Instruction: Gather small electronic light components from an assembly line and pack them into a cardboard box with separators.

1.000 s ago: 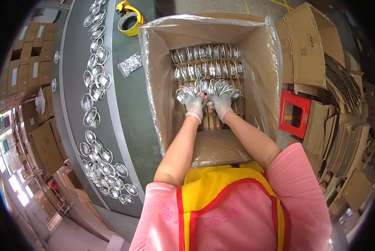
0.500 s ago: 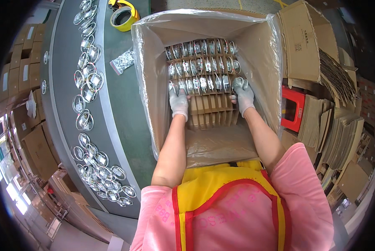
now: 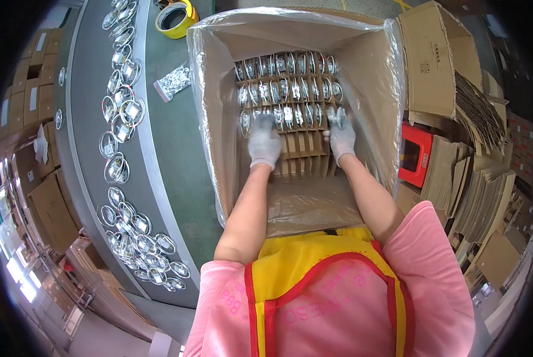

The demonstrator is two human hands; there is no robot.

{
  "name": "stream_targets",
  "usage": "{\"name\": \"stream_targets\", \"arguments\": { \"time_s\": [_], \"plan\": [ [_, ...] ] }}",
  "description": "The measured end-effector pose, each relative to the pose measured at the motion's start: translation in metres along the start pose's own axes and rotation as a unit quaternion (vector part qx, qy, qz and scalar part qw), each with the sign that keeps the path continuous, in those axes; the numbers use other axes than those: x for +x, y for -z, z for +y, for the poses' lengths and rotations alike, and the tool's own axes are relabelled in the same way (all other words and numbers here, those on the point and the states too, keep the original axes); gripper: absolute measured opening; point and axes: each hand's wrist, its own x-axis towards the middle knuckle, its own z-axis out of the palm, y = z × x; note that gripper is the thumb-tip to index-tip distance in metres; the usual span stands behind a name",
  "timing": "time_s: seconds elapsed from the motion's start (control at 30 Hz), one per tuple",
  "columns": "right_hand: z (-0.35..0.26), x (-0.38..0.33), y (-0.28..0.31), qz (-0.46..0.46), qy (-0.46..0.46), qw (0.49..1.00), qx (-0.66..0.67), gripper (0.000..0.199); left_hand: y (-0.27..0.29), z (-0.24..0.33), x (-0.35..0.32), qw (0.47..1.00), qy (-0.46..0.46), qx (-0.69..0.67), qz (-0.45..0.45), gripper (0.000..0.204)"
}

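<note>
While both gloved hands are lowered into the lined cardboard box [image 3: 373, 77], the left hand [image 3: 264, 144] is laid flat with fingers together on the cardboard dividers [image 3: 302, 156]. The right hand [image 3: 340, 135] is pressed against the shiny wrapped parts [image 3: 287, 89] just ahead; its fingertips are blurred, so its grip cannot be told.

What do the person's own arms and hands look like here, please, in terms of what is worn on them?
Both the left hand and the right hand wear light grey knitted gloves ending at the wrist. The forearms are bare. Short pink sleeves cover the upper arms, under a yellow apron with red straps.
</note>
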Motion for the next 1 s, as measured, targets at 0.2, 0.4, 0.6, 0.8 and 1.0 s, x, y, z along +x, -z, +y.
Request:
{"name": "stream_targets", "arguments": {
  "time_s": [0.2,0.4,0.6,0.8,1.0],
  "plan": [
    [0.023,0.045,0.027,0.137,0.309,0.877,-0.341,0.046,-0.025,0.021,0.003,0.988,0.006,0.083,-0.129,0.047],
    [-0.016,0.008,-0.021,-0.152,0.225,0.897,-0.348,0.043,-0.019,-0.005,-0.009,0.968,-0.085,0.157,-0.177,0.051],
    [0.036,0.045,-0.072,-0.352,0.281,0.803,-0.391,0.044,0.033,0.067,0.020,0.992,0.037,0.022,-0.119,0.019],
    [0.061,0.123,-0.108,-0.379,0.279,0.866,-0.167,0.036,0.142,0.112,-0.012,0.976,-0.034,-0.031,0.212,0.025],
    [-0.124,0.023,-0.149,-0.302,0.440,0.826,-0.181,0.026,0.227,-0.004,-0.191,0.916,0.184,-0.002,0.357,0.020]
  ]
}}
